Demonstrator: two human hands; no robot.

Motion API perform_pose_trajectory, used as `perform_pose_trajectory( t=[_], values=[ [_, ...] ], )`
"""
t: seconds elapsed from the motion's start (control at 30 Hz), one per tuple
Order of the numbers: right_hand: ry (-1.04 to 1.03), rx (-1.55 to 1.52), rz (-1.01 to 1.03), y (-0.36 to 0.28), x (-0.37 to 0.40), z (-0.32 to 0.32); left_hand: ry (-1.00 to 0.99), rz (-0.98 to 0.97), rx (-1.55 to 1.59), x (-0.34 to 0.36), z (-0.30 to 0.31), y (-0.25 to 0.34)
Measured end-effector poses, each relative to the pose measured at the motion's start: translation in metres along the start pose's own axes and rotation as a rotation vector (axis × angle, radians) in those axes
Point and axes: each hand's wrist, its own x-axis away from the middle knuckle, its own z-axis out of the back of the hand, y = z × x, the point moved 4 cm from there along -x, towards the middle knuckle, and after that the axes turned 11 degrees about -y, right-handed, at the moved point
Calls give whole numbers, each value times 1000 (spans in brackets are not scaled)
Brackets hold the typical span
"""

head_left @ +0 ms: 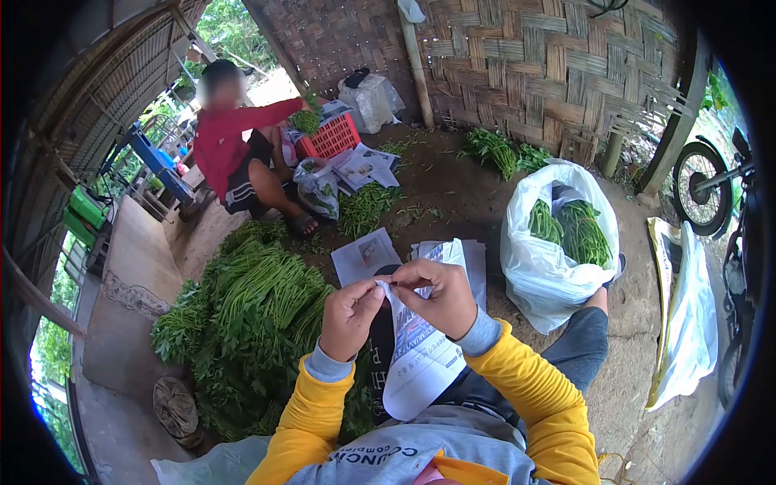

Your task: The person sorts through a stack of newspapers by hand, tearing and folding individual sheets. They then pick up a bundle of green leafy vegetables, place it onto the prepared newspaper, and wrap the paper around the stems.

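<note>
My left hand [352, 315] and my right hand [440, 295] meet in front of me, with the fingertips of both pinched on a white edge of a printed paper sheet [420, 368]. The sheet hangs down from the fingers over my lap, its lower end curling. What exactly lies between the fingertips is partly hidden. To the left, close by my left hand, is a large heap of leafy green stalks [267, 283]. Beyond my hands more paper sheets [364, 255] rest on the ground.
At right stands an open white plastic bag [537, 271] with green bundles [584, 234] inside. A co-worker in a red top [222, 145] sits at back left, holding greens [305, 121] by a red crate [331, 137]. Loose stalks [491, 152] lie near the woven wall [550, 73]. A motorcycle wheel [702, 188] is far right.
</note>
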Motion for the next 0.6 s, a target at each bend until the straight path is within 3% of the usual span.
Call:
perform_pose_trajectory(
  t=[0.17, 0.37, 0.6],
  values=[
    [-49, 21, -17, -9, 0, 3, -36, -91, -108, -2, 1, 1],
    [-156, 215, 139, -25, -6, 5, -43, -139, -68, 0, 1, 5],
    [-42, 66, 58, -7, -3, 3, -60, -49, 36, 4, -4, 10]
  ],
)
